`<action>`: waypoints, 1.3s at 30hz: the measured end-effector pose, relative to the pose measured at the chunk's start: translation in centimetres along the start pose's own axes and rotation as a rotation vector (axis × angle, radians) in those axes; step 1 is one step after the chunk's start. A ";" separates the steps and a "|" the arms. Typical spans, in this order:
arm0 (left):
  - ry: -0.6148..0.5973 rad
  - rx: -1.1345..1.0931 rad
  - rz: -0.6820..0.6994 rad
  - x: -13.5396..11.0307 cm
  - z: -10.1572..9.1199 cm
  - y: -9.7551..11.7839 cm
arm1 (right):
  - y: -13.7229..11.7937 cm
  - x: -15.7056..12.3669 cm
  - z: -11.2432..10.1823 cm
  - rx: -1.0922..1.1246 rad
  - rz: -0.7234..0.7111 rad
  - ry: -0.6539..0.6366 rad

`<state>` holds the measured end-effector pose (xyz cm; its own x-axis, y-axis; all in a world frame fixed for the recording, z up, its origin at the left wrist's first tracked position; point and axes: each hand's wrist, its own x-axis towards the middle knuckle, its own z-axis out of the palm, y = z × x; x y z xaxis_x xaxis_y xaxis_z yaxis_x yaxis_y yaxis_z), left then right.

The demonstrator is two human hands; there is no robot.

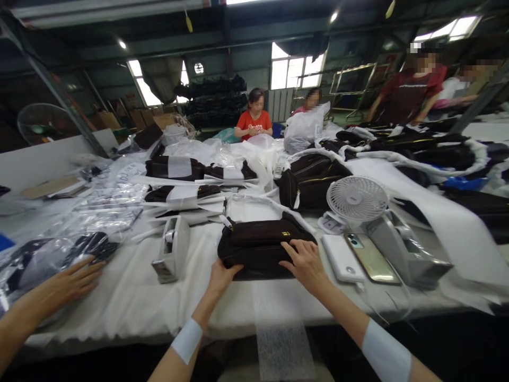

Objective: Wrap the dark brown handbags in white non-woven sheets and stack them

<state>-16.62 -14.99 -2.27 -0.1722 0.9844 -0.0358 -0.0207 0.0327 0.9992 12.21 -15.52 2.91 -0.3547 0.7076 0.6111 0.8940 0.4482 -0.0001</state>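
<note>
A dark brown bag [258,233] with a small gold emblem lies in front of me on the cloth-covered table. Its handle, wrapped in white, arches behind it. My left hand [223,276] is closed on the bag's lower left end, thumb in front, the other fingers largely hidden. On the lower right front, my right hand [306,262] grips the bag with bent fingers, close below the emblem. A strip of white foam sheet [280,334] hangs over the table edge below the bag.
Tape dispensers [173,249] [409,254] stand on both sides. Right of the bag are a white fan [358,199], a power bank [342,257] and a phone [371,257]. Another person's hand [73,284] rests by plastic-wrapped goods at left. More bags [314,178] lie behind; several people work beyond.
</note>
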 end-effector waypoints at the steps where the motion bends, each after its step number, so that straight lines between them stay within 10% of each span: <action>1: -0.030 -0.037 -0.019 -0.1 -0.6 0.1 | 0.1 0.6 0.2 0.015 0.005 -0.026; 9: 0.002 -0.031 -0.129 1.1 -2.7 -0.3 | 1.3 2.1 1.0 0.163 -0.011 -0.070; 22: 0.370 0.598 0.215 0.1 -4.4 2.3 | 1.4 2.1 2.6 0.144 -0.095 -0.050; 28: -0.304 1.369 0.888 -0.2 0.4 7.1 | 1.6 2.2 1.0 0.080 -0.058 -0.121; 34: -0.372 1.461 0.904 1.4 0.7 4.5 | 2.3 -1.5 1.6 0.184 0.161 -0.053; 39: -0.404 1.478 0.971 0.6 -0.4 2.0 | 3.2 -1.8 1.7 0.118 -0.033 -0.024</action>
<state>-17.19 -14.45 -0.26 0.6396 0.7142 0.2842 0.7649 -0.6279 -0.1434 15.23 -14.44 0.52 -0.3908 0.7041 0.5928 0.8439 0.5313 -0.0747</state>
